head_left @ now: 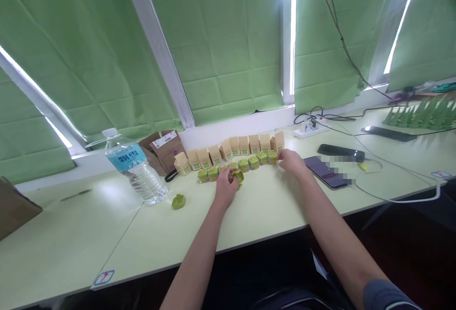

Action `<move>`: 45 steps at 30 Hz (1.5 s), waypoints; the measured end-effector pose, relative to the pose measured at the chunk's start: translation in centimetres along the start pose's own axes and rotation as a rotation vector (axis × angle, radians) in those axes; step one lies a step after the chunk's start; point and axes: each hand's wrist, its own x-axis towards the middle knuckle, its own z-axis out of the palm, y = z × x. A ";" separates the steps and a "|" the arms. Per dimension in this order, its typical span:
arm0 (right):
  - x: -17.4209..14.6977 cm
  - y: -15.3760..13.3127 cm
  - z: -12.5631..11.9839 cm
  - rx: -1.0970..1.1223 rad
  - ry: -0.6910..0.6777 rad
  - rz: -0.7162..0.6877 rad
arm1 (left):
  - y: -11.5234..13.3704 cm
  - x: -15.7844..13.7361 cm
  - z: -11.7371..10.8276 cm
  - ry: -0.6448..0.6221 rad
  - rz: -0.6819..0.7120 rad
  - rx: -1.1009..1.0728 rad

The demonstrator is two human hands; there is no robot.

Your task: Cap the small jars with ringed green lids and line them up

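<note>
My left hand (226, 186) is closed on a small hollow green piece (238, 175), its open side turned up and right, just in front of the row. At the row's right end, the fingers of my right hand (291, 161) are drawn together beside the last small green-lidded container (272, 157). Whether they pinch anything is too small to see. Several such containers stand side by side, some partly hidden by my left hand. Behind them runs a curved row of small tan paper bags (244, 145) with green labels. A loose green flower-shaped piece (178, 201) lies to the left.
A large water bottle (137, 172) and an open cardboard box (166, 153) stand on the left. To the right lie a phone (326, 171), a black device (341, 152), another dark phone (388, 133), cables and a white power strip (311, 129). Spiky green pieces (423, 113) sit far right.
</note>
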 end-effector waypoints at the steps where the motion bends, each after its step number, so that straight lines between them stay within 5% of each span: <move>1: 0.1 -0.2 0.0 0.029 0.004 -0.028 | 0.0 0.0 0.0 0.003 -0.014 -0.013; 7: -0.7 -2.5 1.4 0.305 -0.196 -0.357 | 0.5 0.0 0.0 -0.037 -0.167 -0.075; 13: -3.3 -6.2 3.4 0.397 -0.372 -0.596 | 0.4 0.3 -0.2 -0.015 -0.152 -0.031; 19: -3.4 -6.0 3.4 0.390 -0.485 -0.618 | 0.6 0.5 -0.6 -0.005 -0.181 0.017; 25: -3.6 -6.1 3.4 0.326 -0.510 -0.639 | 0.0 0.8 -0.5 -0.032 -0.314 -0.254; 33: -4.8 -8.2 3.6 0.547 -0.464 -0.580 | -0.3 0.8 -0.2 -0.116 -0.230 -0.492; 45: -4.8 -7.7 4.0 0.430 -0.481 -0.578 | -1.0 1.6 -0.5 0.127 -0.295 -0.389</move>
